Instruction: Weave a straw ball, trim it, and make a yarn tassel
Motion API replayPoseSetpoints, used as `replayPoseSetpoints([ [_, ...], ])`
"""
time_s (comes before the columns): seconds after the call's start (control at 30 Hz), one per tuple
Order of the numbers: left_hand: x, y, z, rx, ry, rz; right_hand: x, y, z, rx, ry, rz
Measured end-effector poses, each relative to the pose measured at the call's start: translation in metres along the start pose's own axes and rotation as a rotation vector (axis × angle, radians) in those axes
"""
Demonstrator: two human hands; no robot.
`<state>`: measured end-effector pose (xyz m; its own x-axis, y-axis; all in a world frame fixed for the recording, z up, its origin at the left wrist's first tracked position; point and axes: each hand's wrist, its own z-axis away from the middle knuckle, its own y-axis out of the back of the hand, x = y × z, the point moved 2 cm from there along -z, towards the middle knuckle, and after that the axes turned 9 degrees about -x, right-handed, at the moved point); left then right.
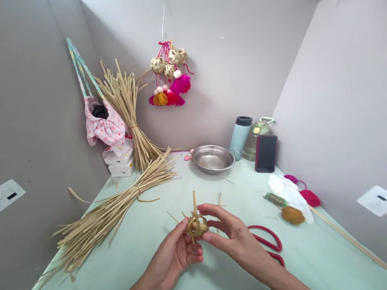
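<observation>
A small ball woven from flat straw-coloured strips (197, 225) is between my two hands above the table, with a loose strip end standing up from its top. My left hand (176, 254) pinches the ball's left side between thumb and fingers. On the other side, my right hand (230, 231) has its thumb and fingertips around the ball's right edge. Red-handled scissors (271, 240) lie just right of my right hand, their blades hidden beneath it. Several short strip pieces, such as one thin offcut (219, 199), lie on the table behind the ball.
A tied strip bundle (115, 207) lies at left; another bundle (130, 111) leans on the wall beside a hanging pink bag (106, 124). At the back stand a metal bowl (213, 159), tumbler (241, 135) and phone (266, 153). Yarn (293, 215) lies right. Woven balls (169, 64) hang above.
</observation>
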<state>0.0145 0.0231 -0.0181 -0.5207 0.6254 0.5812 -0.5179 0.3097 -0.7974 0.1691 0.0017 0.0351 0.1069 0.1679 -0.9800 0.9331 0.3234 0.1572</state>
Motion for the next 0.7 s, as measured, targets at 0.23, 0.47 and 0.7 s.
replayPoseSetpoints([
  [0.23,-0.006,-0.007,0.005,-0.061,0.103,-0.150,0.004,0.000,-0.003,-0.014,-0.089,-0.198],
  [0.47,0.011,-0.009,0.012,0.030,0.011,-0.435,0.000,0.013,-0.003,0.067,-0.131,-0.327],
  [0.7,0.016,-0.010,0.011,0.016,-0.099,-0.341,-0.005,0.014,0.001,-0.101,-0.117,-0.284],
])
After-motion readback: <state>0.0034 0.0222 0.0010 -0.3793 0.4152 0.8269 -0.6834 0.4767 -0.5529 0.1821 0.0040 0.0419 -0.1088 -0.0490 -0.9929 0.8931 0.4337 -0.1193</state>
